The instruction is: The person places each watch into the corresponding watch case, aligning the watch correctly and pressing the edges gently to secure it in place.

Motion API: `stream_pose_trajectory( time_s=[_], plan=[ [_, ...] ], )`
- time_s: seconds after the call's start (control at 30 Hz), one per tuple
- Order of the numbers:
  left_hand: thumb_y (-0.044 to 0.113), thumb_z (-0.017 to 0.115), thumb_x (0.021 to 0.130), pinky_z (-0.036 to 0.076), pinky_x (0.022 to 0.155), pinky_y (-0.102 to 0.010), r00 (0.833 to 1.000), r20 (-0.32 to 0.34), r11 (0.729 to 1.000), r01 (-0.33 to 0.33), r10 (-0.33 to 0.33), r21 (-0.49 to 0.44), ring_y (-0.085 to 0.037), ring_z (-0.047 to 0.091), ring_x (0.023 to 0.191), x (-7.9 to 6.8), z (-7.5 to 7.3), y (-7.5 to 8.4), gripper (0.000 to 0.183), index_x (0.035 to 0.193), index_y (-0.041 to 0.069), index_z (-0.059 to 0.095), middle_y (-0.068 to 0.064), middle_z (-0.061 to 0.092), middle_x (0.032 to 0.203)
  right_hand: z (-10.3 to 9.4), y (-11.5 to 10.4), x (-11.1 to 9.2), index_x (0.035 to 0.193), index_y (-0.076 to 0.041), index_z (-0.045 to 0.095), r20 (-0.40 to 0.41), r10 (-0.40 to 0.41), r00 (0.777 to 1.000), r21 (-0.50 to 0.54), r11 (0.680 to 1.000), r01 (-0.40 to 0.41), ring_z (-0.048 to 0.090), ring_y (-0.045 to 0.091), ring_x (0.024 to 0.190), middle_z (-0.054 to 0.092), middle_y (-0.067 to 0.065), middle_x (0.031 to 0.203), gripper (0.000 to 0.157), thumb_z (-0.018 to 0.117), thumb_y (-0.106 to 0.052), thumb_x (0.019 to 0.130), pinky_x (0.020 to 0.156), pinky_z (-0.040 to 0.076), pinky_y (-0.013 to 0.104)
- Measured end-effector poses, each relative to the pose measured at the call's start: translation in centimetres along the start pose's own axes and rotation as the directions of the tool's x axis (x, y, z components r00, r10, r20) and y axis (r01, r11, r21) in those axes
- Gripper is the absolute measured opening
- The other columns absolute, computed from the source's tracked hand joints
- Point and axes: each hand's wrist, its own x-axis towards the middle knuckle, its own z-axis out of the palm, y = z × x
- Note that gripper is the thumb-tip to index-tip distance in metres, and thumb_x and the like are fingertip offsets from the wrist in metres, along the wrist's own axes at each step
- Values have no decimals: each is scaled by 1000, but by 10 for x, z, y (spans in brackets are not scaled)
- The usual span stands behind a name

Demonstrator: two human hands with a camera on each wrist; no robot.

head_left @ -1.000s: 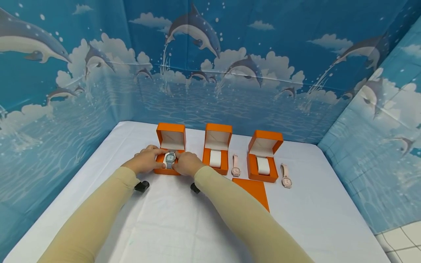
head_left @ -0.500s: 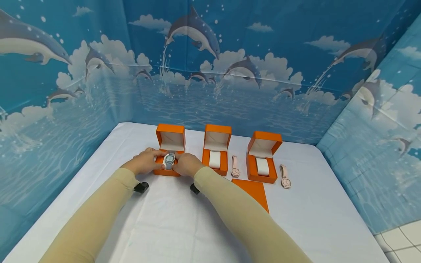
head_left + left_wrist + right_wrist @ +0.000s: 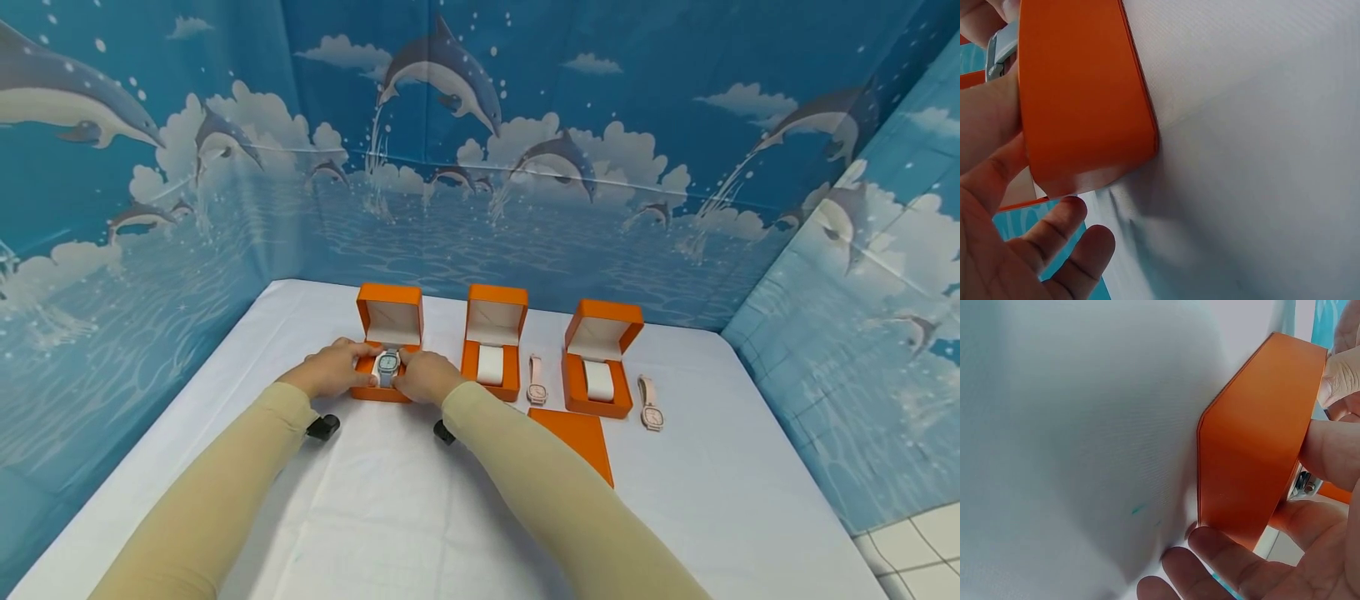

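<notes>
A watch [image 3: 388, 363] with a grey-blue strap sits face up, wrapped on its white cushion, in the leftmost orange watch box [image 3: 378, 395], whose lid stands raised. My left hand [image 3: 330, 369] pinches at the left side of the watch, thumb and index finger reaching into the box. From the other side, my right hand [image 3: 429, 375] pinches at the watch's right edge. In the left wrist view the box's orange wall [image 3: 1085, 94] covers most of the watch, and the other fingers spread beside it. In the right wrist view only a metal bit of the watch [image 3: 1307, 483] shows.
Two more orange boxes, middle [image 3: 513, 379] and right [image 3: 576, 392], stand with lids up, each holding a bare white cushion. Two pink-strapped watches, one [image 3: 537, 383] between them and one [image 3: 651, 407] at far right, lie on the white cloth. A flat orange piece [image 3: 581, 437] lies in front.
The view shifts very slightly. Both hands stay at the watch in the left box, with hardly any visible motion of the fingers.
</notes>
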Motion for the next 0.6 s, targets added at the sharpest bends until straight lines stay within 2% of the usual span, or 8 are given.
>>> stream_pose_trajectory(
  time_s=[0.6],
  plan=[
    [42,75,98,33,112,-68,1000,7,1000,5,-5,10,-44,49,136,7,2,-4,68,158,23,50,-22,41,158,1,0,0,166,-22,33,1,9,1000,-11,1000,-9,61,22,121,58,4,155,69,59,-44,106,113,50,40]
  ],
)
